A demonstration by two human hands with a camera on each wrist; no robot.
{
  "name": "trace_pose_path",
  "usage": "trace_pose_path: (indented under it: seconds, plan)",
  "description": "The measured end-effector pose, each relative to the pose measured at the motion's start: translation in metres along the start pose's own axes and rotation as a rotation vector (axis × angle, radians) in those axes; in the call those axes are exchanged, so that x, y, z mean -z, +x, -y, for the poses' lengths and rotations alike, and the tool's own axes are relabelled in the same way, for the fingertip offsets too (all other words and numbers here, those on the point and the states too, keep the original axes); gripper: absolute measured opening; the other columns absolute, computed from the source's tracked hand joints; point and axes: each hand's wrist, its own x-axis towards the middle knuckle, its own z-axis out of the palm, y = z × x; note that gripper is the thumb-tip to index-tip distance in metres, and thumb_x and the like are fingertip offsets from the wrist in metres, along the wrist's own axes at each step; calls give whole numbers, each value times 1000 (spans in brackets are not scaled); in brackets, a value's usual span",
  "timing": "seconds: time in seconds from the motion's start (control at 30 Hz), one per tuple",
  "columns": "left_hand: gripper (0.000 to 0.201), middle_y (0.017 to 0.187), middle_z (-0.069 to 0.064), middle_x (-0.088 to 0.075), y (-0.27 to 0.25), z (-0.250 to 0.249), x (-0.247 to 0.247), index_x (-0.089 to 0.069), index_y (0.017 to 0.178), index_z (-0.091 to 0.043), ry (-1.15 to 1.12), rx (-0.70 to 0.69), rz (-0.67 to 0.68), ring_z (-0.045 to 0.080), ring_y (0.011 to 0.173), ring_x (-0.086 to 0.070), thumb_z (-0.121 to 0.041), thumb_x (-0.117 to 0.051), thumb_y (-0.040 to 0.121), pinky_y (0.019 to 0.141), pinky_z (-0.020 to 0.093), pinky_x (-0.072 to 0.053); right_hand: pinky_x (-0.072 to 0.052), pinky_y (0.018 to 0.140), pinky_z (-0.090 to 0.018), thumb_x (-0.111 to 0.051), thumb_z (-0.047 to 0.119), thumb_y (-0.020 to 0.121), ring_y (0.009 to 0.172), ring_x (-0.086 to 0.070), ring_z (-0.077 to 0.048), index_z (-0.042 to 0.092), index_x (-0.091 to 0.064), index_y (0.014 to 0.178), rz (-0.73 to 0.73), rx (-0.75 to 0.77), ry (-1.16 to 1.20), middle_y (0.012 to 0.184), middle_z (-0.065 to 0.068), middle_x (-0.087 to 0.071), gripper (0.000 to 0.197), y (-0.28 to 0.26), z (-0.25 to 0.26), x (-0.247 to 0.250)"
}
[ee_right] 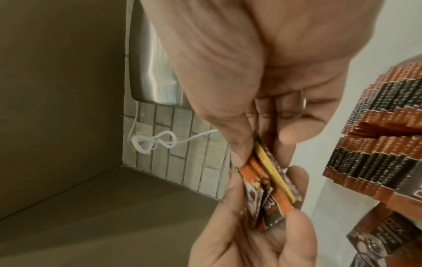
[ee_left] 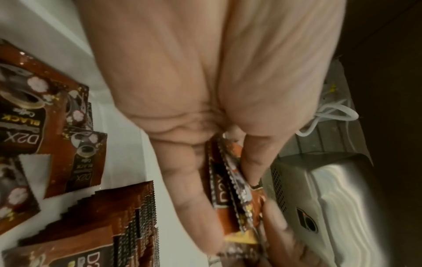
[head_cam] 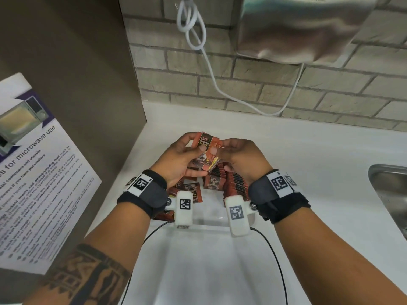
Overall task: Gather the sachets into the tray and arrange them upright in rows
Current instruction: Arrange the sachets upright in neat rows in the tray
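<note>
White counter [head_cam: 286, 150], brick wall behind. Left hand [head_cam: 178, 159] and right hand [head_cam: 240, 159] both pinch a small stack of sachets [head_cam: 204, 148], squaring it mid-gather. Next: stand it upright beside the packed row [head_cam: 236, 183] in the clear tray [head_cam: 211, 221].

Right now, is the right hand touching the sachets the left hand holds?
Touching. In the right wrist view the right hand pinches the held sachets between thumb and fingers, opposite the left hand.

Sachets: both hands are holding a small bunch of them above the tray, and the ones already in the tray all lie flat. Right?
Not quite. Both hands, left hand and right hand, do hold the bunch, but the right wrist view shows a row of sachets standing on edge, not flat.
</note>
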Motion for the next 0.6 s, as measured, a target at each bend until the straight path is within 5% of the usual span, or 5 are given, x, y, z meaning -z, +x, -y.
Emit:
trace_pose_path:
  seconds: [0.2, 0.4, 0.5, 0.6]
  plan:
    - [45, 98, 6, -73, -4, -5, -6, -63, 112, -13, -42, 7, -100, 18, 84, -73, -28, -80, 73, 60, 30, -61, -50, 58, -22, -85, 27, 78, 70, -67, -7, 17, -74, 95, 18, 139, -7, 78, 6, -74, 23, -2, 6, -3]
    - [39, 107, 23, -73, -18, -6, -2, -65, 118, 0, -265, 251, 46, 35, 95, -75, -15, -61, 83, 63, 35, -64, -51, 51, -17, -76, 1, 83, 59, -66, -2, 5, -68, 114, 111, 113, 52, 87, -1, -69, 32, -4, 7, -11]
    - [32, 111, 30, -70, -15, -3, 6, -60, 124, 4, -177, 247, 16, 41, 98, -72, -9, -54, 96, 60, 33, -63, -53, 54, -17, -76, 16, 87, 66, -69, -7, 17, -62, 120, 48, 123, -99, 99, 1, -68, 35, -6, 0, -18]
    - [24, 106, 28, -72, -10, -4, 17, -62, 120, 1, -71, 244, -51, 36, 87, -73, -8, -52, 100, 53, 29, -59, -42, 53, -3, -68, 24, 93, 82, -66, -7, 20, -58, 118, -21, 147, -273, 98, 6, -68, 28, -16, -12, -26]
